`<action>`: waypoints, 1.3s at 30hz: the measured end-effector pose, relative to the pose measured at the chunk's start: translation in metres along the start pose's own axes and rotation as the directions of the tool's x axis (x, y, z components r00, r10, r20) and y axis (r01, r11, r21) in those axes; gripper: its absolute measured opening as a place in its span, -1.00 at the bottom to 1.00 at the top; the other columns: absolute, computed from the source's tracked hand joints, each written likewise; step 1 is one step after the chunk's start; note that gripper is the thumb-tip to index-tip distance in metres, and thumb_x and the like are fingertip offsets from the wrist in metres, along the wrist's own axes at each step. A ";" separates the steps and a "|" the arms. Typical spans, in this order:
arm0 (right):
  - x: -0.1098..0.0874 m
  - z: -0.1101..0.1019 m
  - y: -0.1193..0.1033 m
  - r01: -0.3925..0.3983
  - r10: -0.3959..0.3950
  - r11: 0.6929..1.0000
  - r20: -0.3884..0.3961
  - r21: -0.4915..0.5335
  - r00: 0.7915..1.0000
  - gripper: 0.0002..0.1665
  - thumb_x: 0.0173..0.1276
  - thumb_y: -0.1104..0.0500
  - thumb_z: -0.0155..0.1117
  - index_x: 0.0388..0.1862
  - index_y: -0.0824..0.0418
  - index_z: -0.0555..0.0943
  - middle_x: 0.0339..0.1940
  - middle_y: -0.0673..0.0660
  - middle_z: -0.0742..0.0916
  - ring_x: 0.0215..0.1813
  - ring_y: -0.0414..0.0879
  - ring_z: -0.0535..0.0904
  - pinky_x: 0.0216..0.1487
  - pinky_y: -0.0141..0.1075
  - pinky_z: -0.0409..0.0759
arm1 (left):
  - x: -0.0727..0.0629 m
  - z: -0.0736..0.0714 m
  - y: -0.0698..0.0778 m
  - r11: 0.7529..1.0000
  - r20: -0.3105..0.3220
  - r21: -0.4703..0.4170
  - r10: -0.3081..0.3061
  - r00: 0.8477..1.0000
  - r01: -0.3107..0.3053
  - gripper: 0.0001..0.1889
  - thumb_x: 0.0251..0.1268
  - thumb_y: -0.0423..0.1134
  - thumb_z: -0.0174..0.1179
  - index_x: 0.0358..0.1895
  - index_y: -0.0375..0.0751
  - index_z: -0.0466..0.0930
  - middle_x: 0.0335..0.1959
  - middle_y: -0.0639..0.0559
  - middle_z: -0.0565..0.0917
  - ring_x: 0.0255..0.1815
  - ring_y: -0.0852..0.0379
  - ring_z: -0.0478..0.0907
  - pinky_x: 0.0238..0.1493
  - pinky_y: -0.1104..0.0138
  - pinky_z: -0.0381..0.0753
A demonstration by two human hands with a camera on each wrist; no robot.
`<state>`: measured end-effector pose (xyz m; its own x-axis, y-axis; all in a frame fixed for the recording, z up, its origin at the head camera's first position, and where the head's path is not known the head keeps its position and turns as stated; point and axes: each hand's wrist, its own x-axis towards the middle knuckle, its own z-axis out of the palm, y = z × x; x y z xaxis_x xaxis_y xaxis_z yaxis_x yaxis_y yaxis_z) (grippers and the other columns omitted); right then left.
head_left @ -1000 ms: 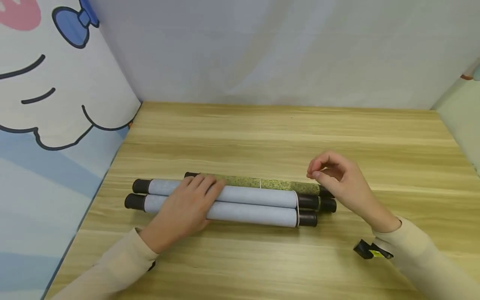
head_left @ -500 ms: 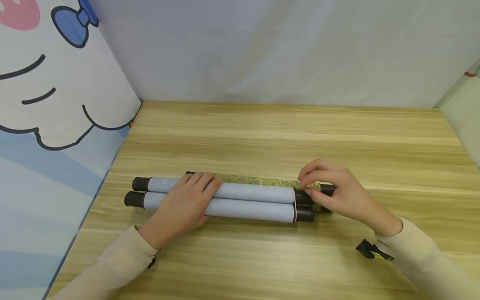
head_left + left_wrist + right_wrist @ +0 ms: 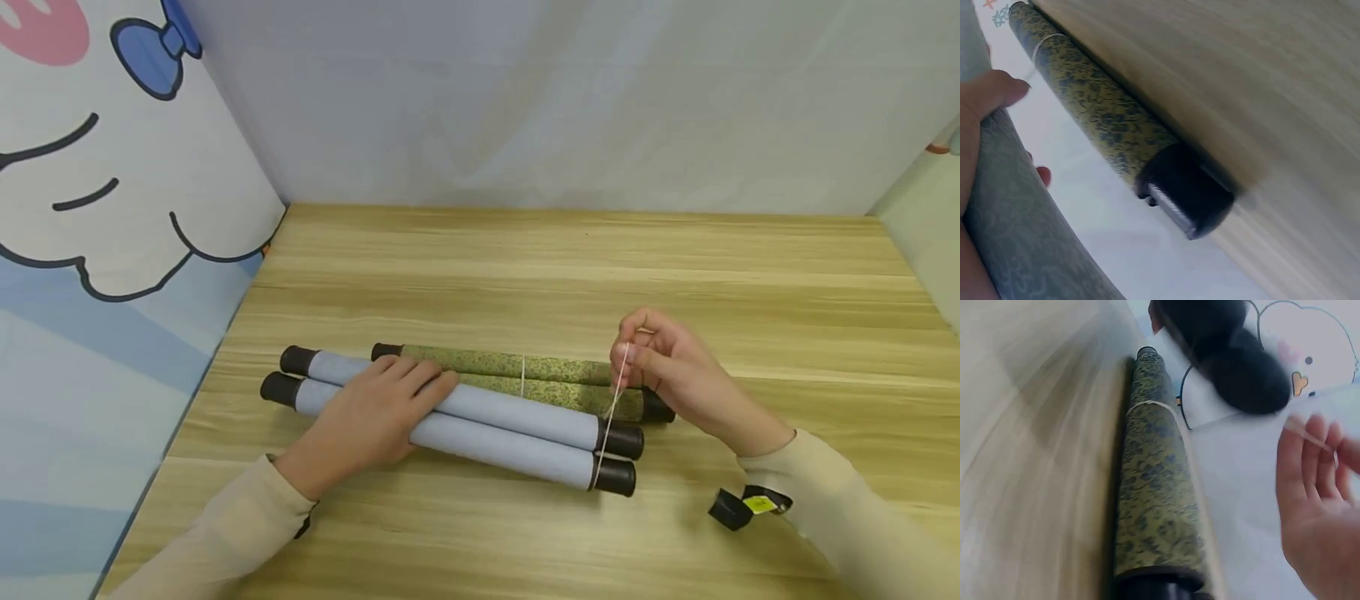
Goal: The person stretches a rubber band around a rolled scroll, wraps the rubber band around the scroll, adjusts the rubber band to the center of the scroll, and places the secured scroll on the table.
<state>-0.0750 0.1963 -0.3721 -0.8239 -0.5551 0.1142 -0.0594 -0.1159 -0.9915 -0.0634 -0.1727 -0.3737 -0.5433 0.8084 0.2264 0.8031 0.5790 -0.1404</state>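
Note:
Two light blue scroll rolls (image 3: 525, 412) with black end knobs lie side by side, slanting down to the right in the head view. My left hand (image 3: 375, 408) grips them left of their middle. Between thumb and fingertips my right hand (image 3: 675, 379) pinches a thin white elastic band (image 3: 611, 417), which is stretched up from round the rolls' right end. Behind lie two green-gold patterned scroll rolls (image 3: 577, 371), with another white band (image 3: 522, 375) round their middle. In the left wrist view, the light blue roll (image 3: 1029, 219) passes under my left fingers.
Everything lies on a wood-grain table (image 3: 465, 275). A pale curtain (image 3: 525, 100) hangs behind its far edge, and a cartoon-printed cloth (image 3: 97, 333) is at the left. A black wrist device (image 3: 738, 508) sits by my right cuff.
My right hand has reached to the rolls' right end, then pulled the white elastic band up. The light blue rolls have swung, right end towards me, uncovering more of the green-gold rolls.

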 end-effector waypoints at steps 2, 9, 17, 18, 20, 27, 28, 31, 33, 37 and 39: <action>0.003 -0.003 0.001 -0.079 0.076 0.995 0.061 0.053 0.995 -0.78 0.48 0.44 -0.06 -0.24 0.16 0.47 -0.59 -0.10 0.55 -0.59 -0.23 0.43 -0.52 -0.39 0.53 | 0.001 -0.002 0.002 0.998 -0.011 -0.005 0.055 0.998 -0.055 -0.16 -0.30 -0.21 0.59 0.24 -0.08 0.44 0.03 0.02 0.60 0.03 0.00 0.58 0.13 0.14 0.60; 0.007 0.001 -0.003 -0.206 0.184 0.978 0.312 0.038 0.932 -0.57 0.36 0.39 -0.10 -0.74 0.21 0.21 -0.81 0.09 0.15 -0.75 -0.04 -0.08 -0.76 -0.30 -0.13 | 0.003 -0.006 0.005 0.994 -0.026 0.002 0.112 0.993 -0.112 -0.21 -0.26 -0.30 0.54 0.23 -0.08 0.43 0.05 0.03 0.60 0.03 -0.01 0.55 0.14 0.14 0.56; 0.007 0.016 -0.010 -0.077 -0.056 0.902 0.290 0.425 0.955 -0.35 0.50 0.48 -0.47 0.31 0.30 0.52 0.12 0.08 0.74 -0.01 -0.15 0.72 -0.10 -0.38 0.70 | 0.001 -0.004 0.002 1.000 0.011 0.002 0.026 1.000 -0.026 -0.21 -0.27 -0.33 0.51 0.24 -0.08 0.44 0.01 0.03 0.60 0.05 0.00 0.56 0.12 0.12 0.58; 0.007 0.018 -0.009 -0.028 -0.073 0.933 0.262 0.360 0.962 -0.38 0.49 0.52 -0.40 0.34 0.31 0.48 0.24 0.11 0.69 0.16 -0.11 0.69 0.05 -0.31 0.71 | 0.001 -0.004 0.001 1.000 0.008 0.007 0.024 1.000 -0.024 -0.19 -0.28 -0.31 0.52 0.24 -0.09 0.44 0.01 0.02 0.61 0.04 0.00 0.57 0.11 0.11 0.59; 0.005 0.024 -0.009 0.037 -0.067 0.987 0.187 0.159 0.980 -0.43 0.45 0.55 -0.13 0.37 0.29 0.47 0.34 0.06 0.62 0.30 -0.12 0.61 0.15 -0.22 0.69 | 0.000 -0.005 0.001 1.000 0.002 0.017 0.022 1.000 -0.022 -0.19 -0.29 -0.29 0.54 0.23 -0.10 0.45 0.00 0.02 0.61 0.02 -0.01 0.57 0.10 0.11 0.59; -0.006 0.048 -0.022 0.134 -0.069 0.772 0.128 -0.621 0.989 0.14 -0.01 0.10 0.62 0.54 0.06 0.25 0.55 0.01 0.37 0.53 -0.24 0.30 0.50 -0.40 0.32 | 0.002 -0.004 0.003 0.992 0.026 0.073 -0.107 0.994 0.105 -0.16 -0.28 -0.09 0.62 0.21 -0.13 0.44 -0.01 -0.04 0.61 0.00 -0.06 0.58 0.06 0.10 0.61; -0.007 0.051 -0.024 0.154 -0.084 0.724 0.135 -0.672 0.987 0.19 -0.05 0.02 0.65 0.55 0.04 0.23 0.55 0.02 0.37 0.53 -0.23 0.28 0.51 -0.43 0.27 | 0.003 -0.004 0.004 0.986 0.033 0.074 -0.150 0.988 0.148 -0.16 -0.28 -0.08 0.62 0.21 -0.15 0.44 -0.02 -0.06 0.60 -0.01 -0.07 0.58 0.03 0.09 0.62; -0.008 0.059 -0.026 0.242 -0.163 0.711 0.180 -0.660 0.970 0.20 -0.05 0.02 0.65 0.54 0.12 0.22 0.49 0.07 0.40 0.49 -0.20 0.32 0.44 -0.42 0.38 | 0.003 -0.003 0.007 0.963 0.043 0.068 -0.265 0.963 0.262 -0.16 -0.26 -0.08 0.62 0.21 -0.19 0.44 -0.04 -0.12 0.60 -0.06 -0.11 0.59 -0.05 0.07 0.65; -0.008 0.063 -0.025 0.335 -0.240 0.765 0.240 -0.550 0.941 0.16 -0.01 0.14 0.63 0.52 0.28 0.21 0.46 0.17 0.40 0.43 -0.17 0.42 0.29 -0.33 0.58 | 0.003 -0.003 0.009 0.946 0.040 0.046 -0.323 0.945 0.321 -0.17 -0.27 -0.11 0.61 0.21 -0.21 0.45 -0.06 -0.13 0.61 -0.11 -0.12 0.60 -0.10 0.07 0.66; -0.008 0.070 -0.017 0.469 -0.378 0.830 0.316 -0.300 0.870 0.08 0.03 0.34 0.56 0.47 0.50 0.17 0.44 0.27 0.38 0.36 -0.10 0.53 0.06 -0.19 0.73 | 0.004 -0.002 0.013 0.929 0.038 0.004 -0.371 0.928 0.371 -0.17 -0.25 -0.10 0.61 0.21 -0.21 0.45 -0.06 -0.13 0.62 -0.15 -0.12 0.61 -0.13 0.05 0.67; -0.009 0.074 -0.012 0.506 -0.425 0.824 0.311 -0.256 0.850 0.07 0.05 0.32 0.55 0.46 0.54 0.16 0.45 0.25 0.39 0.40 -0.07 0.50 0.10 -0.18 0.71 | 0.005 -0.002 0.014 0.919 0.038 -0.002 -0.395 0.918 0.395 -0.19 -0.22 -0.10 0.60 0.20 -0.21 0.45 -0.07 -0.14 0.62 -0.16 -0.12 0.61 -0.13 0.05 0.67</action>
<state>-0.0255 0.1416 -0.3571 -0.4995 -0.6787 0.5384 -0.6103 -0.1654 -0.7747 -0.0545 -0.1611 -0.3729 -0.8249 0.5177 0.2270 0.5237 0.8510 -0.0379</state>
